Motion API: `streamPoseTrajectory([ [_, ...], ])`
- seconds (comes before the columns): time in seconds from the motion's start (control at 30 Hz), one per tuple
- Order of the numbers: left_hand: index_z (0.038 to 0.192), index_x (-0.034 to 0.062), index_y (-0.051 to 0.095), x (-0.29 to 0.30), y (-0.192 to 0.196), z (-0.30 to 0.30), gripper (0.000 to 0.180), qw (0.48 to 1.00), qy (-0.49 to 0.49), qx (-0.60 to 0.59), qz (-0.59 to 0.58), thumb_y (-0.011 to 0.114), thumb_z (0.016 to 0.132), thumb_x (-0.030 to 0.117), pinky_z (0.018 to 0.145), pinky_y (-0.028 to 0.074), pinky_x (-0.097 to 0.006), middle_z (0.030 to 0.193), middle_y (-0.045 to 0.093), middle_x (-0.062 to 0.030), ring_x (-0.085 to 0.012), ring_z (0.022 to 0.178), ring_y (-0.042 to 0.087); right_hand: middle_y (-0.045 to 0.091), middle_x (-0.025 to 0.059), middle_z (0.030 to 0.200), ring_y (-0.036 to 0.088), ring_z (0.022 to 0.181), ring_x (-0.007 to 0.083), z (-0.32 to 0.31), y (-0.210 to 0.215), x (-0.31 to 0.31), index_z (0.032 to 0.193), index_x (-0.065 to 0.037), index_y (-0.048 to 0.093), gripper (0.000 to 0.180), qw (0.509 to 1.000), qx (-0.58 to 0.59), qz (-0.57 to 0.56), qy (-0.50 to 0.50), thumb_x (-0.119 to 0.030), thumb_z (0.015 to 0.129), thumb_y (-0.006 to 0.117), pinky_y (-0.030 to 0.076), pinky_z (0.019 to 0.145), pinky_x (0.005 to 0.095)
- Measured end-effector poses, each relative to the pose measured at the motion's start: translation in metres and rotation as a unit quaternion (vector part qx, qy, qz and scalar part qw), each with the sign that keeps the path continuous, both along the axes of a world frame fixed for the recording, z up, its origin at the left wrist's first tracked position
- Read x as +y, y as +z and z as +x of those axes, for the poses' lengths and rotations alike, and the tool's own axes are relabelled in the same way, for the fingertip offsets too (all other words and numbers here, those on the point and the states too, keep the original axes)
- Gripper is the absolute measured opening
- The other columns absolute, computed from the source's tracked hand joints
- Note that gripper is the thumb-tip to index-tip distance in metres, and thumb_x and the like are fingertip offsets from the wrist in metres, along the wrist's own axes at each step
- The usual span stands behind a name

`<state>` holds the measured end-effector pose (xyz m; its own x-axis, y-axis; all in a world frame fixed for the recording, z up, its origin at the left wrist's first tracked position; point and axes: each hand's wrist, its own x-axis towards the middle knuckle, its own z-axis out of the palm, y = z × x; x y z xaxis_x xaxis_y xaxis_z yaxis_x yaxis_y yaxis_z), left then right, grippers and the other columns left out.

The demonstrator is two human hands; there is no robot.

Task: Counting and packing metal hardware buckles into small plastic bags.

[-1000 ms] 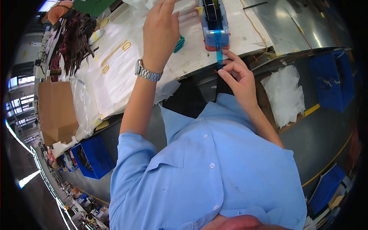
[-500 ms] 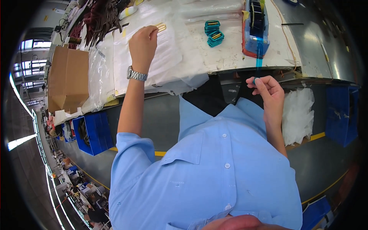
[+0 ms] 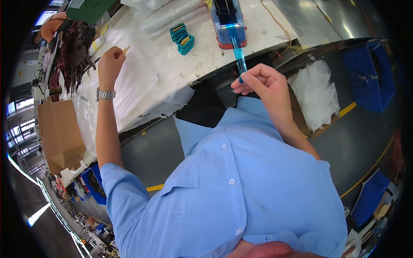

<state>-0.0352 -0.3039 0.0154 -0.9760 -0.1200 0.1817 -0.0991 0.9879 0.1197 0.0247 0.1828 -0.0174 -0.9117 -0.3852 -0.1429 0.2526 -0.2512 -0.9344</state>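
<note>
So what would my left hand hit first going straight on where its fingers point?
Past the gold piece it appears to touch, your left hand would likely meet the clear plastic rolls, though depth is unclear.

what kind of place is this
Probably a factory or workshop floor, likely for small hand assembly or packing. A tape dispenser sits on a long worktable, a bundle of dark strips lies farther left, and a yellow line marks the grey floor.
</note>
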Motion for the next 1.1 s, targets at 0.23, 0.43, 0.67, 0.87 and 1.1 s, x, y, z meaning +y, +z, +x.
streamPoseTrajectory([
  [0.23, 0.111, -0.0014, 0.073, 0.181, 0.049, 0.065, 0.017, 0.766, -0.052, -0.089, 0.634, 0.074, 0.101, 0.012, 0.069, 0.045, -0.022, 0.087, 0.068, 0.0010, -0.0064, 0.075, 0.057, 0.080, 0.0178, 0.103, 0.078, 0.090, 0.0196, 0.006, -0.001, -0.003, 0.107, 0.003, 0.067, 0.012, 0.999, 0.005, -0.033, -0.008, -0.009, 0.106, 0.067, 0.062, 0.087, 0.0318],
  [0.43, 0.109, -0.0025, 0.072, 0.265, 0.032, 0.080, 0.020, 0.637, -0.055, -0.202, 0.742, 0.073, 0.104, 0.017, 0.057, 0.049, -0.023, 0.081, 0.069, -0.0033, -0.0081, 0.066, 0.062, 0.080, 0.0167, 0.104, 0.078, 0.095, 0.0182, 0.008, 0.001, -0.006, 0.112, 0.007, 0.064, 0.013, 0.999, 0.006, -0.048, -0.013, -0.004, 0.106, 0.065, 0.062, 0.087, 0.0299],
  [0.67, 0.103, -0.0046, 0.073, 0.277, 0.031, 0.072, 0.023, 0.669, -0.062, -0.206, 0.711, 0.072, 0.104, 0.018, 0.054, 0.051, -0.023, 0.080, 0.070, -0.0044, -0.0087, 0.064, 0.063, 0.080, 0.0152, 0.106, 0.078, 0.100, 0.0168, 0.012, 0.002, -0.004, 0.113, 0.007, 0.063, 0.011, 0.999, 0.000, -0.037, -0.017, -0.001, 0.105, 0.063, 0.061, 0.090, 0.0290],
  [0.87, 0.102, -0.0052, 0.074, 0.282, 0.028, 0.066, 0.023, 0.679, -0.065, -0.201, 0.703, 0.073, 0.104, 0.018, 0.054, 0.051, -0.023, 0.080, 0.070, -0.0048, -0.0087, 0.063, 0.063, 0.080, 0.0152, 0.105, 0.078, 0.100, 0.0174, 0.014, 0.003, -0.005, 0.115, 0.008, 0.064, 0.013, 0.999, 0.000, -0.048, -0.023, 0.000, 0.105, 0.061, 0.061, 0.092, 0.0294],
  [1.1, 0.102, -0.0060, 0.073, 0.286, 0.023, 0.061, 0.024, 0.686, -0.061, -0.206, 0.695, 0.073, 0.104, 0.018, 0.055, 0.053, -0.023, 0.081, 0.071, -0.0058, -0.0098, 0.064, 0.064, 0.080, 0.0158, 0.105, 0.078, 0.100, 0.0166, 0.014, 0.001, -0.004, 0.116, 0.008, 0.065, 0.014, 0.999, -0.004, -0.042, -0.022, 0.000, 0.105, 0.061, 0.061, 0.093, 0.0286],
])
